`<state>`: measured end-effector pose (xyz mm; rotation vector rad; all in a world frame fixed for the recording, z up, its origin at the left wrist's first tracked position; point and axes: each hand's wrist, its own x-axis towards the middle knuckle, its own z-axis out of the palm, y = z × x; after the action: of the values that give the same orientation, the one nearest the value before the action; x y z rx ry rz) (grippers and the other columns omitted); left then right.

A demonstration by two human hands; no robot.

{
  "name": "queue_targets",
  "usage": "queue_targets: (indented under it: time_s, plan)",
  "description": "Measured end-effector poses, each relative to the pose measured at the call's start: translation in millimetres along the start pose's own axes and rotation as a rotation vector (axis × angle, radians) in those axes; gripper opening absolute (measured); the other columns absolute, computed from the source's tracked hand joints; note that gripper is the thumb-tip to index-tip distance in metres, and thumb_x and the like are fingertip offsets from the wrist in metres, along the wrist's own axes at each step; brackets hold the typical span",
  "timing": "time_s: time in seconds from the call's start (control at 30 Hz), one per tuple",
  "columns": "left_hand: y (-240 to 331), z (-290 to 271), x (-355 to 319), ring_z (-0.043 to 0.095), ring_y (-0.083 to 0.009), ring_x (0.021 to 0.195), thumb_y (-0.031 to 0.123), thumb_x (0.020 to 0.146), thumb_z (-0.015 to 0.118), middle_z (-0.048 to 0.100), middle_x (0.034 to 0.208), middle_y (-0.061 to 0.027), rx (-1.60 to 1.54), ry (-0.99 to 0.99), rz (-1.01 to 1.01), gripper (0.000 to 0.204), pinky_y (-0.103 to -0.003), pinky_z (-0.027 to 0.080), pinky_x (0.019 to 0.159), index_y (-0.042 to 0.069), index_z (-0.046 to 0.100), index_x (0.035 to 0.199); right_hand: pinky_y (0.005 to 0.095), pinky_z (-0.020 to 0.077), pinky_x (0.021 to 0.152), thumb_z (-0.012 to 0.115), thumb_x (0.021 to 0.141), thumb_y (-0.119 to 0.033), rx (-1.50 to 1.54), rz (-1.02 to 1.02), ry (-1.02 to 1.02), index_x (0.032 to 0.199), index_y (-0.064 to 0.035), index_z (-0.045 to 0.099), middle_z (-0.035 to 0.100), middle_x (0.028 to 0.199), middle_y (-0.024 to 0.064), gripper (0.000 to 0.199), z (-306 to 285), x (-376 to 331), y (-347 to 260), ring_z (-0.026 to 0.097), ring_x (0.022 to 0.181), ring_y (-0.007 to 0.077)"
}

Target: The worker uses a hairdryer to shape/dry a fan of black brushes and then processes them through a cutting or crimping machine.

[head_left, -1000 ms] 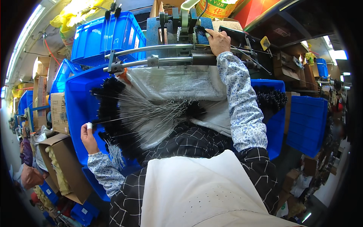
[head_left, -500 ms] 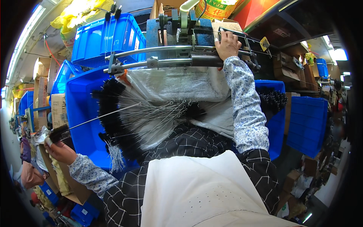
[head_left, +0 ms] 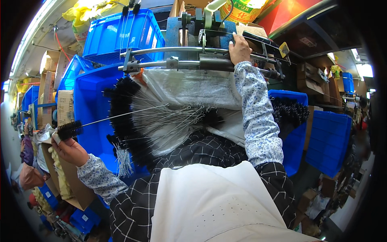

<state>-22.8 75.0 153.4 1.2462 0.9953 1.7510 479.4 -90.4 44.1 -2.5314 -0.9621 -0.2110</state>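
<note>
My left hand (head_left: 70, 151) is closed on the white tip end of a bottle brush (head_left: 70, 130) with black bristles. Its wire stem points right, ending in a small loop above a pile of similar brushes (head_left: 123, 115) spread over plastic sheeting on my lap. The pile's bristle heads lie to the left, the looped stems towards the middle. My right hand (head_left: 240, 49) is at the blue machine (head_left: 227, 38), fingers bent and close together beside a thin wire there. What they grip is too small to make out. Steel rods (head_left: 181, 49) run across the machine's front.
A blue bin (head_left: 86, 97) stands left of my lap, with a bundle of looped wires (head_left: 124, 161) near it. Another blue crate (head_left: 117, 36) is behind. To the right, a blue bin holds black brushes (head_left: 288, 109). A person's sleeve (head_left: 28, 151) shows far left.
My left hand and its brush have shifted slightly right and up, and the brush lies more level. Dark bristles near my right fingers at the machine no longer show; a thin wire is seen there.
</note>
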Motion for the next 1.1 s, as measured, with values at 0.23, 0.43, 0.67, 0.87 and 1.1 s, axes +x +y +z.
queue_targets:
  time_s: [0.23,0.43,0.67,0.87,1.1]
  plan:
    - [-4,-6,0,0.053,-0.0191,0.091,0.015,0.084,0.045,0.050,0.102,-0.0125,0.101,-0.027,0.024,0.029,-0.024,0.047,0.074,-0.003,0.044,0.107,0.0385,0.0364,0.079,0.055,0.073,-0.011,-0.026,0.000,0.027,0.107,-0.0053,0.051,0.054,0.101,0.0099,0.035,7,-2,-22,0.050,0.094,0.0223]
    - [-2,24,-15,0.054,-0.0138,0.083,0.016,0.083,0.048,0.054,0.092,-0.0089,-0.054,-0.076,-0.072,0.024,-0.021,0.045,0.071,-0.001,0.047,0.100,0.0372,0.0383,0.069,0.046,0.076,-0.009,-0.064,-0.012,0.060,0.102,-0.0068,0.053,0.054,0.094,0.0056,0.027,22,-4,-59,0.051,0.087,0.0191]
    - [-4,40,-25,0.054,-0.0142,0.083,0.017,0.083,0.048,0.054,0.092,-0.0086,-0.086,-0.136,-0.102,0.023,-0.022,0.044,0.071,0.000,0.049,0.098,0.0366,0.0367,0.072,0.048,0.076,-0.011,-0.099,-0.030,0.006,0.103,-0.0072,0.052,0.053,0.097,0.0057,0.027,9,-4,-46,0.051,0.090,0.0190]
    - [-5,36,-24,0.053,-0.0134,0.083,0.016,0.084,0.046,0.054,0.092,-0.0087,-0.047,-0.054,-0.120,0.024,-0.021,0.043,0.072,-0.001,0.047,0.099,0.0373,0.0361,0.080,0.053,0.071,-0.012,-0.105,-0.044,0.007,0.104,-0.0044,0.052,0.054,0.102,0.0102,0.034,-7,4,10,0.049,0.097,0.0226]
    - [-14,45,-34,0.055,-0.0146,0.081,0.014,0.083,0.045,0.054,0.093,-0.0096,-0.098,-0.138,-0.168,0.025,-0.021,0.045,0.066,-0.002,0.046,0.103,0.0437,0.0383,0.077,0.043,0.079,-0.031,-0.344,0.054,-0.024,0.101,-0.0182,0.055,0.055,0.100,0.0079,0.028,-19,37,54,0.052,0.093,0.0241]
